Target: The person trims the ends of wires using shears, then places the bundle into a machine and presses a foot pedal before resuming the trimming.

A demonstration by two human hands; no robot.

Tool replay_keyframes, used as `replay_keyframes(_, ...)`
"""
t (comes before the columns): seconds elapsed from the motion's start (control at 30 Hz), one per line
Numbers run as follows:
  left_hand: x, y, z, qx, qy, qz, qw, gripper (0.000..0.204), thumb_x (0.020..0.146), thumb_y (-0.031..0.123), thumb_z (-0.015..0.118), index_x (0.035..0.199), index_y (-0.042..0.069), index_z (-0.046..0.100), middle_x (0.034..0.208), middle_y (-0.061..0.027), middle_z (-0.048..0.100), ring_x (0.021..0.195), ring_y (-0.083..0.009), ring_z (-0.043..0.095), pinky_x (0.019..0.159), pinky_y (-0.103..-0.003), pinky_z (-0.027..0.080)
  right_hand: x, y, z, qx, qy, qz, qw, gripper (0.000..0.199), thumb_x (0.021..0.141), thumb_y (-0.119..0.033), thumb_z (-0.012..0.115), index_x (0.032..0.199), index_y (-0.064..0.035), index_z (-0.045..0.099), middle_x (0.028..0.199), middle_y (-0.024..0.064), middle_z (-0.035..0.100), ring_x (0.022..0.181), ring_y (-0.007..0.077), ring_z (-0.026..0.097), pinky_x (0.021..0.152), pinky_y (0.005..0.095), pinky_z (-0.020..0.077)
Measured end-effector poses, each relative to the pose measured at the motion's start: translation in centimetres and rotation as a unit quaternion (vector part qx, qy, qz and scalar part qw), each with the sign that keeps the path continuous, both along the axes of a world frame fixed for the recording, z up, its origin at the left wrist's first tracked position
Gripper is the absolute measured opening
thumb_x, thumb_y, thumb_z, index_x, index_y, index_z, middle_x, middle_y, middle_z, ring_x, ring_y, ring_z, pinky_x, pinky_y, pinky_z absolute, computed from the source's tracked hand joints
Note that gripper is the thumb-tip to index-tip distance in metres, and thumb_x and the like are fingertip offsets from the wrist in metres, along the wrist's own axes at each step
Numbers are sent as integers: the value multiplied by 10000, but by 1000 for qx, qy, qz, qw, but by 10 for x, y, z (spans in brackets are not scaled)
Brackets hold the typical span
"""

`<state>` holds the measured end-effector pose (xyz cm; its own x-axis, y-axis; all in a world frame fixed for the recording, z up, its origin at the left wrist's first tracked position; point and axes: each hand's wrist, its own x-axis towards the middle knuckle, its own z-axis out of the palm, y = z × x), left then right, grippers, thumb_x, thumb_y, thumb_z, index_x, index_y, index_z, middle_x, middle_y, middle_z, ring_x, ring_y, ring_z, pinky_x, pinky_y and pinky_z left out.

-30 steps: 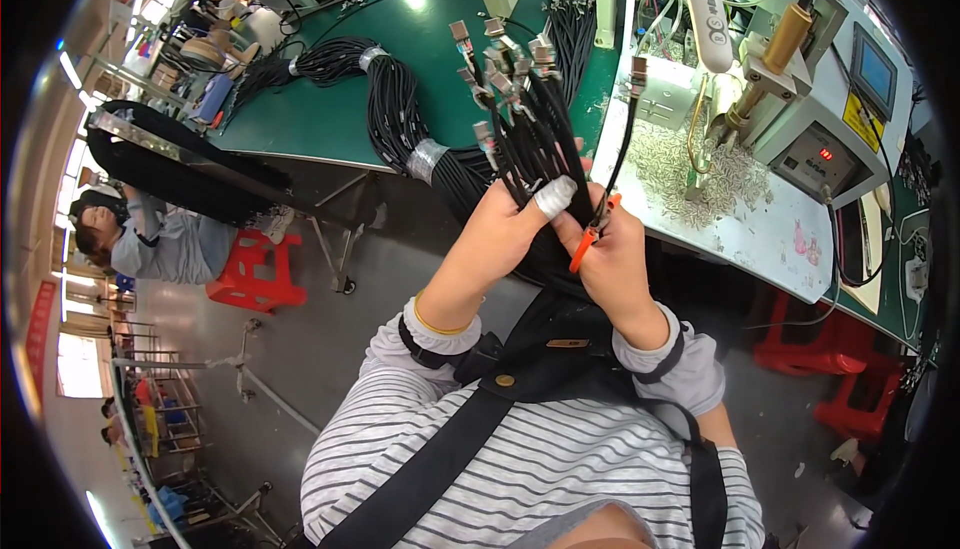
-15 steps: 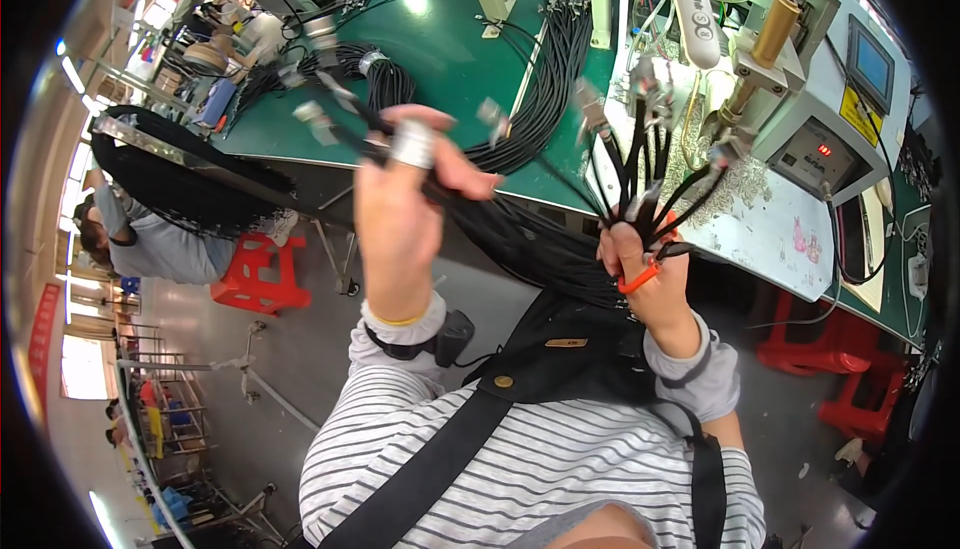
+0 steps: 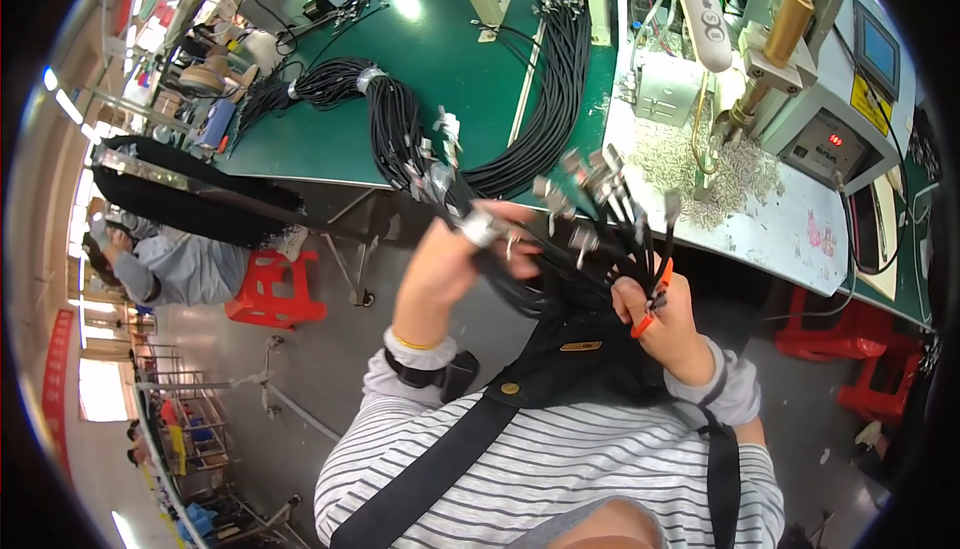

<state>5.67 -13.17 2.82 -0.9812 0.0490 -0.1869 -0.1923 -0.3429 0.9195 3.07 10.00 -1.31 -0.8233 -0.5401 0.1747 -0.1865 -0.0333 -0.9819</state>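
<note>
The person holds a bundle of black cables (image 3: 560,259) in front of the chest, just before the near edge of the green workbench (image 3: 440,79). The left hand (image 3: 450,269) is closed around the bundle at a silver tape band (image 3: 478,229). The right hand (image 3: 665,314) is closed too; it pinches several cable ends and also keeps a small orange tool (image 3: 650,309) between the fingers. The metal connectors (image 3: 600,174) of these ends fan upward above the right hand, towards the bench edge.

As a judgement, the work is in the middle. One taped bundle (image 3: 385,114) lies finished on the bench, to the left of its centre, and a long sheaf of straight cables (image 3: 560,79) lies in the centre of the bench, not bound as far as I can see. The bundle in the hands has its band already, but its ends are spread and seem to be under sorting or trimming.

On the right part of the bench stands a grey machine (image 3: 830,129) with a small red display, a yellow square label (image 3: 865,99) and a blue screen (image 3: 880,49). A heap of small metal pieces (image 3: 720,169) lies beside it on a white mat. Under the bench, on the left, is a red stool (image 3: 265,289).
</note>
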Motion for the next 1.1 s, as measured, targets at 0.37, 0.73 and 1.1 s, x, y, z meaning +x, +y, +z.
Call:
replay_keyframes(0.37,-32,78,-4,3,78,-94,992,400,874,199,475,1205,-9,388,1094,-176,533,934,-243,565,762,-336,482,5,-8,-5,-13,-62,-25,998,249,885,-137,450,709,22,526,588,60,525,554,137,538,521,239,420)
replay_keyframes(0.73,-33,84,5,43,5,-150,988,364,859,209,512,1139,-17,454,962,-103,598,481,-110,535,350,-216,418,5,-7,-20,-163,-176,-7,971,193,883,-133,446,832,29,538,652,71,555,613,140,555,584,264,447)
replay_keyframes(1.1,-31,107,13,-174,172,33,969,152,766,57,601,894,-24,593,824,-71,628,707,-107,585,655,-229,470,-4,7,2,-1,79,-176,981,128,844,-68,496,894,34,555,680,71,565,622,129,545,585,250,438)
